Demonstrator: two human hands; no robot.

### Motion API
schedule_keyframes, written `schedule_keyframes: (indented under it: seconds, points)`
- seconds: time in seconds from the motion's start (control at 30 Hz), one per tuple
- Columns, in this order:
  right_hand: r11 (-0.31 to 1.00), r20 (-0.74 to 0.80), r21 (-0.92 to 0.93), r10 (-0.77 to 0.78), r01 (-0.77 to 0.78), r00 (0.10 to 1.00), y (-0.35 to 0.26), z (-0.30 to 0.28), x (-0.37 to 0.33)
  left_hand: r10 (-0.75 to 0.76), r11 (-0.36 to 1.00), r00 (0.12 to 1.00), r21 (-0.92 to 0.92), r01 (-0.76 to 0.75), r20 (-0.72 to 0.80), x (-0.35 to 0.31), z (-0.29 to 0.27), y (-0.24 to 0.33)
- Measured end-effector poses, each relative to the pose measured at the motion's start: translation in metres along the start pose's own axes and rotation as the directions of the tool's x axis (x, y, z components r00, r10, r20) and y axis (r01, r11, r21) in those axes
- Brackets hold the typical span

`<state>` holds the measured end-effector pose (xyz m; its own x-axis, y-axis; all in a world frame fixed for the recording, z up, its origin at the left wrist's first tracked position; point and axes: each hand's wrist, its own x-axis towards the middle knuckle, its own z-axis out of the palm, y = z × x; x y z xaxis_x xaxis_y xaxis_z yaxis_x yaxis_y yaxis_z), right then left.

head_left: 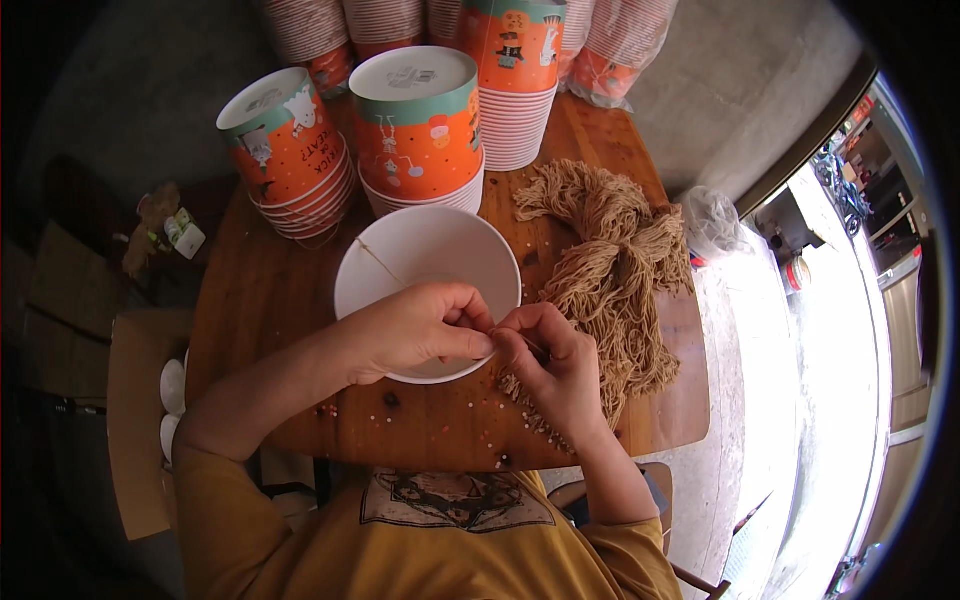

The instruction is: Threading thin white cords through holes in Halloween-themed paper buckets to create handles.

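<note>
A white paper bucket (430, 245) faces me with its mouth up on the wooden table. A thin tan twine (380, 262) runs from its far left inner wall toward my left hand. At the bucket's near right rim, my left hand (425, 325) and my right hand (555, 365) meet, fingertips pinched together. Both appear closed on the twine, though the fingers hide most of it there. Right of the bucket, close by my right hand, lies a big bundle of tan twine strands (615, 290).
Nested orange buckets with green bands stand upside down behind, in a left stack (285, 150), a middle stack (415, 130) and a taller stack (515, 90). Bagged stacks (620, 50) line the back. Small pale and orange bits dot the table (300, 390). A cardboard box (140, 420) stands lower left.
</note>
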<state>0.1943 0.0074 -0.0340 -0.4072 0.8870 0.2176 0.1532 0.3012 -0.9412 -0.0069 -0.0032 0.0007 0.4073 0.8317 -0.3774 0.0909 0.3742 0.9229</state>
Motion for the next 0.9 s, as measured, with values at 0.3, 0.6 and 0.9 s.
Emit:
schedule_keyframes:
  seconds: [0.3,0.6,0.9]
  points:
    - [1.000,-0.035,-0.009,-0.006,0.006,0.999,-0.001,-0.003,-0.001,0.200,0.977,0.978,0.087,-0.195,-0.059,-0.004,0.003,0.003]
    - [0.991,-0.026,-0.116,-0.068,0.065,0.997,0.003,-0.002,-0.001,0.284,0.944,0.957,0.196,-0.267,-0.066,-0.003,0.008,0.003]
    - [0.986,-0.051,-0.150,-0.085,0.077,0.995,-0.002,0.000,-0.002,0.574,0.619,0.813,0.699,-0.358,-0.093,-0.014,0.020,0.003]
